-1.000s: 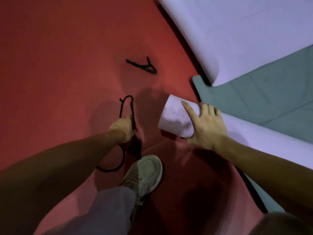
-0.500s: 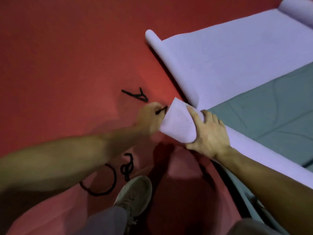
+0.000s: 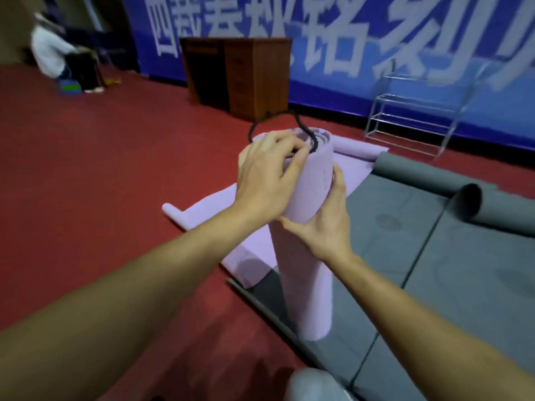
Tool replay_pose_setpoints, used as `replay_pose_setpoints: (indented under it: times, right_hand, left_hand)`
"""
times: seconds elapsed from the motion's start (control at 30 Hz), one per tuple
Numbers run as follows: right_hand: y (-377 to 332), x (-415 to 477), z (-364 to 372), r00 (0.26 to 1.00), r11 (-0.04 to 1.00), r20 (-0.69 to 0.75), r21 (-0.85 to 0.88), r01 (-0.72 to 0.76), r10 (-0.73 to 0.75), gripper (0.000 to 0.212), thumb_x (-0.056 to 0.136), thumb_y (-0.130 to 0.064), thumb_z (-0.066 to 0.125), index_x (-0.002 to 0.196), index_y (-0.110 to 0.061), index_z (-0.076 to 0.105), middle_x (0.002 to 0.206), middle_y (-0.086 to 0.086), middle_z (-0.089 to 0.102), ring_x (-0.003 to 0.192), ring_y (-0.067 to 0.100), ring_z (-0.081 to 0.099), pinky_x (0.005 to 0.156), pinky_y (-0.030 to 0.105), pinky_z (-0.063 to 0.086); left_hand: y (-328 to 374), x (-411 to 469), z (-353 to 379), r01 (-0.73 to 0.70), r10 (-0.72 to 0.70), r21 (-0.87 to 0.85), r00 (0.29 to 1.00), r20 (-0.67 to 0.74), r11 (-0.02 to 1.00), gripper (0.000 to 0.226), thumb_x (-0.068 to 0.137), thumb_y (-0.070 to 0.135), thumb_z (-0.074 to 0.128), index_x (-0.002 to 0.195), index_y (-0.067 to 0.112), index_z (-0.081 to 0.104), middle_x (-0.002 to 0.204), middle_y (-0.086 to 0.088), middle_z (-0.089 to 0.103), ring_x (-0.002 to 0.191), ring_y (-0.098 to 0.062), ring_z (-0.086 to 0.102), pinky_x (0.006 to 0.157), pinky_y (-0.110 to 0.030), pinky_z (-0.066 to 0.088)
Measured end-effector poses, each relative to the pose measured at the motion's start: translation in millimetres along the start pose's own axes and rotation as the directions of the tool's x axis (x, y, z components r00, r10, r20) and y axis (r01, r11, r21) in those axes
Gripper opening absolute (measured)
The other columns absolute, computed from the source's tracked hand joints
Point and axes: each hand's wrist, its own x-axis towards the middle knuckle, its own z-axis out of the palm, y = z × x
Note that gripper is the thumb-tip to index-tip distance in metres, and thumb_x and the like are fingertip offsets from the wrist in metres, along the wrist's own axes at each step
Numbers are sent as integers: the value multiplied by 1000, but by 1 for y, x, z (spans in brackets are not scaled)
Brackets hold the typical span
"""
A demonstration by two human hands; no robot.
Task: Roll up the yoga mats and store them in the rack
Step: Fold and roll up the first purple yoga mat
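A person stands a rolled purple mat [image 3: 304, 270] upright, its lower end on a gray mat [image 3: 451, 285] just inside that mat's left edge. The left hand [image 3: 266, 180] is at the roll's top rim, fingers curled and pinching a black cord [image 3: 260, 121] that loops up over the open end. The right hand [image 3: 327, 227] wraps the roll from the right approx. a third of the way down, thumb lying up along the side and fingers curled behind. A second purple mat [image 3: 254, 256] lies flat behind the roll, its left end curled up and its near corner overlapping the gray mat's edge. The gray mat's far end is curled into a tube at right. Open red floor [image 3: 101, 175] spreads to the left and front. At back right, well apart from the mats, a wire rack [image 3: 417, 117] stands against a blue banner [image 3: 333, 39], w/ a wooden cabinet [image 3: 249, 76] to its left.
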Motion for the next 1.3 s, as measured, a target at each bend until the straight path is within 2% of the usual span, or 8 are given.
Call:
replay_pose_setpoints:
  times: [0.2, 0.33, 0.5, 0.67, 0.9, 1.07, 1.17, 1.3]
  right_hand:
    - [27, -21, -33, 994, 993, 27, 57, -104, 102, 138, 54, -71, 86, 151, -49, -8, 160, 1, 40, 133, 21, 56, 96, 36, 53]
    - [24, 9, -48, 997, 995, -67, 88, 39, -33, 132, 66, -49, 88, 157, -50, -8, 162, -9, 32, 142, 10, 45, 106, 27, 47]
    - [7, 45, -70, 961, 960, 35, 56, 273, -276, 83, 77, -42, 68, 153, -25, 40, 161, 2, 35, 155, 10, 22, 121, 25, 30]
    - [12, 52, -72, 959, 956, -16, 86, 282, -282, 28, 87, -26, 65, 114, -18, 64, 140, -20, 56, 148, 6, 37, 109, 49, 47]
    - [4, 38, -69, 979, 950, -65, 235, 206, -196, 3, 87, -23, 56, 87, -21, 54, 141, -19, 58, 147, 9, 41, 101, 22, 47]
    - [6, 32, -67, 991, 987, -100, 126, 100, -88, 34, 99, -30, 62, 66, -23, 54, 126, 6, 61, 128, -15, 47, 83, 1, 39]
    - [17, 24, -56, 988, 993, -152, 110, 51, -34, 42, 98, -11, 67, 60, -16, 51, 106, 2, 71, 124, -13, 55, 80, 15, 49]
    - [23, 33, -57, 982, 963, -149, 260, -73, 114, 14, 94, -16, 67, 82, -21, 62, 97, -10, 73, 99, 8, 69, 79, 35, 56]
  left_hand:
    - [29, -26, 43, -193, 180, 138, 978, 102, 971, 31, 100, 37, 47, 119, 27, 69, 124, 7, 65, 125, -22, 54, 122, -51, 16]
    - [27, -15, 53, -247, 230, 152, 965, 123, 957, 34, 99, 37, 46, 125, 31, 68, 127, 5, 62, 126, -24, 53, 121, -56, 19]
    - [7, 9, 48, -208, 206, -9, 957, 206, 978, 27, 97, 34, 54, 121, 39, 65, 127, 18, 63, 126, -13, 55, 116, -59, 25]
    - [-13, 9, 42, -183, 194, -198, 980, 39, 963, 12, 91, 28, 73, 102, 25, 70, 111, 14, 71, 108, -9, 65, 108, -62, 37]
    - [-16, -2, 37, -241, 253, -165, 965, 62, 957, 20, 79, 23, 76, 82, 17, 57, 125, 5, 66, 123, -17, 58, 119, -57, 24]
    - [-27, -14, 29, -145, 145, -194, 989, -13, 970, 38, 95, 36, 59, 68, 10, 59, 159, -7, 41, 151, -19, 31, 117, -28, 31]
    - [-42, -22, 31, -33, 15, -217, 996, -82, 976, 41, 95, 32, 60, 62, 9, 55, 154, -7, 47, 139, -4, 47, 110, -32, 45]
    - [-43, -25, 30, 61, -87, -232, 991, -104, 971, 24, 87, 11, 72, 70, 15, 57, 141, 10, 53, 125, -17, 61, 91, -31, 55]
